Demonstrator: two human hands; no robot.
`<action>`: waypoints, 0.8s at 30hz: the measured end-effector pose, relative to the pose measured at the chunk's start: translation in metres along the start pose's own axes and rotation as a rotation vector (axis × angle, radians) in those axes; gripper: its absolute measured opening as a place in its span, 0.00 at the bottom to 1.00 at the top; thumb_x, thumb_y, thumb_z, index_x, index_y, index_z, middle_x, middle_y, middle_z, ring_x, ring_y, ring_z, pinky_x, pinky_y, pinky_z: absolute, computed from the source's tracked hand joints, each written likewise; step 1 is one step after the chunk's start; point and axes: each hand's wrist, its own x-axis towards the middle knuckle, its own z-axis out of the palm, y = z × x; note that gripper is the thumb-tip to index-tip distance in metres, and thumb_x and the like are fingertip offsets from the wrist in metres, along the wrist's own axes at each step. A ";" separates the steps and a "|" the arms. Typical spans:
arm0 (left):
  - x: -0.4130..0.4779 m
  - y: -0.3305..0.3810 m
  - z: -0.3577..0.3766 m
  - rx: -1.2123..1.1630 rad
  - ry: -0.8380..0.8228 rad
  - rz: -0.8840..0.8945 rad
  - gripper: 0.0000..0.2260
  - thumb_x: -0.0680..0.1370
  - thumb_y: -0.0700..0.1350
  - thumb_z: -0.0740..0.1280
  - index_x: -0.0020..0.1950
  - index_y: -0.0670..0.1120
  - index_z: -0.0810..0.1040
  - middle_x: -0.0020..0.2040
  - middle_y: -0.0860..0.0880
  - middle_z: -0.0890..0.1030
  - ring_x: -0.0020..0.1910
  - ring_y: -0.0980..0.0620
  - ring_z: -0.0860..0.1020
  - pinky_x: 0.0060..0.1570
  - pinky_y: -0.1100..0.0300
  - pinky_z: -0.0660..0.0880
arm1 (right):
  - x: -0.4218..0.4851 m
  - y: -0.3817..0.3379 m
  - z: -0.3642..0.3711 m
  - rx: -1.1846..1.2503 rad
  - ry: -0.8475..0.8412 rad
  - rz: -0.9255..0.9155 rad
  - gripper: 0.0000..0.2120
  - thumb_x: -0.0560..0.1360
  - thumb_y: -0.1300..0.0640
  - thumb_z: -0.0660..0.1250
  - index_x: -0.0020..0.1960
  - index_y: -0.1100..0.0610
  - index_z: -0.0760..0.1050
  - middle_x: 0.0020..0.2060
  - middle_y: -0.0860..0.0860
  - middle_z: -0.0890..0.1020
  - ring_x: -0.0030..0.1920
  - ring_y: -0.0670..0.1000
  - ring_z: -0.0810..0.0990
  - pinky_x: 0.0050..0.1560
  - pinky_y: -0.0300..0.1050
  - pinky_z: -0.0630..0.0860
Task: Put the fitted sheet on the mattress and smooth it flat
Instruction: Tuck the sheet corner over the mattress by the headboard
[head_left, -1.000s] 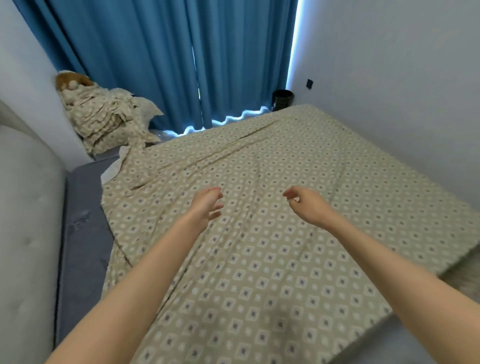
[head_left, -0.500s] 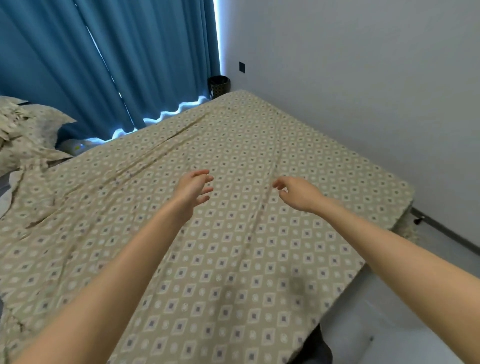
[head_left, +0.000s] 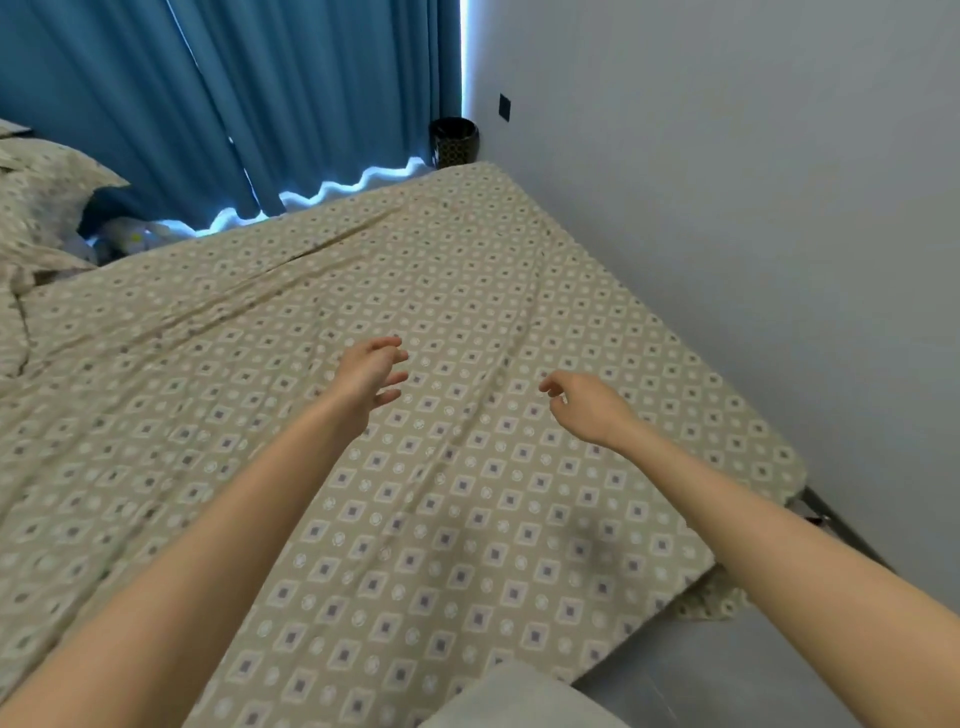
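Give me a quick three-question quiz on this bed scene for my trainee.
1. True or false: the left hand grips a fold of the sheet.
2. What stands in the far corner beside the curtain? A bin, B lamp, C chair.
3. Fill in: the curtain is ___.
Key: 1 false, its fingers are spread and hold nothing; 2 A; 3 blue.

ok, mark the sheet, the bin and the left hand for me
sheet (head_left: 467, 519): head view, its flat patterned middle.
bin (head_left: 453, 141): head view, front of its dark wall.
left hand (head_left: 370, 375): head view, back of the hand.
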 end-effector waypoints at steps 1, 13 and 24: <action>0.005 0.004 0.010 0.006 -0.002 0.001 0.15 0.80 0.39 0.60 0.66 0.45 0.72 0.65 0.48 0.76 0.57 0.49 0.77 0.53 0.56 0.73 | 0.001 0.010 -0.003 0.001 0.007 0.008 0.18 0.79 0.60 0.55 0.67 0.54 0.71 0.63 0.51 0.77 0.59 0.53 0.77 0.58 0.52 0.76; 0.035 0.038 0.152 0.124 -0.165 0.055 0.15 0.80 0.40 0.60 0.67 0.46 0.72 0.64 0.48 0.76 0.57 0.49 0.77 0.52 0.56 0.74 | 0.008 0.135 -0.056 -0.003 0.066 0.149 0.18 0.79 0.59 0.54 0.67 0.53 0.71 0.64 0.50 0.77 0.58 0.53 0.79 0.56 0.49 0.76; 0.063 0.027 0.330 0.110 -0.039 -0.032 0.15 0.80 0.41 0.59 0.67 0.46 0.72 0.63 0.47 0.76 0.54 0.50 0.76 0.53 0.56 0.74 | 0.064 0.318 -0.116 -0.071 -0.074 0.092 0.19 0.79 0.60 0.53 0.66 0.52 0.72 0.63 0.50 0.77 0.56 0.53 0.78 0.58 0.49 0.75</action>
